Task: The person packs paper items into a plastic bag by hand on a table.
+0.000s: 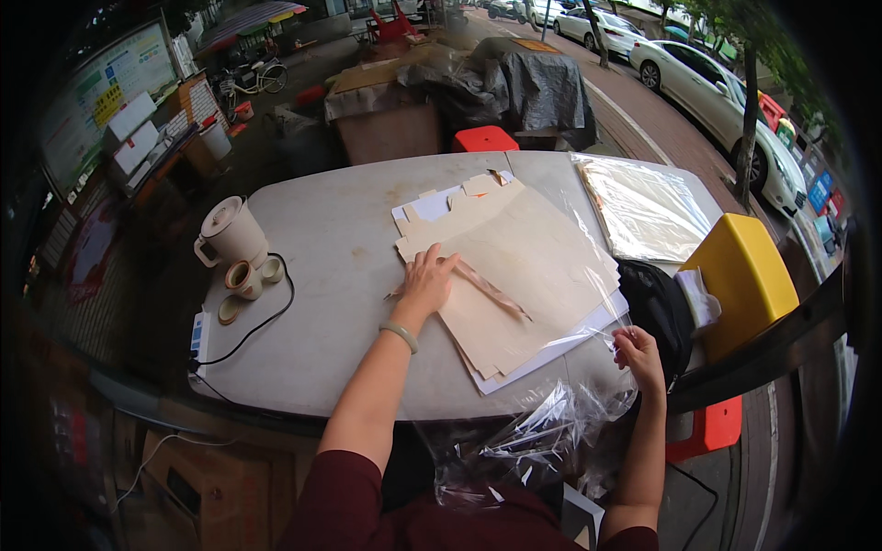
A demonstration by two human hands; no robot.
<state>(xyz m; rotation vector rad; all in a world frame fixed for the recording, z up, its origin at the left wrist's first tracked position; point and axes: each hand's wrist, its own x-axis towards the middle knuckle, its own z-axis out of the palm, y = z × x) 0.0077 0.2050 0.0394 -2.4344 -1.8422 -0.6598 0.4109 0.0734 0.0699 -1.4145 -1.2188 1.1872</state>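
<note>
A stack of cream die-cut card sheets (544, 241) with notched edges lies at a slant on the table, with white sheets (582, 334) showing beneath. My left hand (428, 279) rests flat at the stack's left edge, fingers spread, over a thin pinkish strip (495, 293) that runs across the card. Between thumb and fingers, my right hand (637, 348) pinches clear plastic film (551, 420) by the stack's lower right corner. Part of this film stretches over the stack's right side; the rest hangs crumpled over the table's near edge, across my lap.
On the grey table (331, 330) stand a beige electric kettle (234, 231) and small cups (244, 279) at left, beside a power strip (200, 337). Plastic-wrapped sheets (644, 206), a black bag (654, 310) and a yellow box (744, 275) sit at right. A red stool (710, 427) stands below.
</note>
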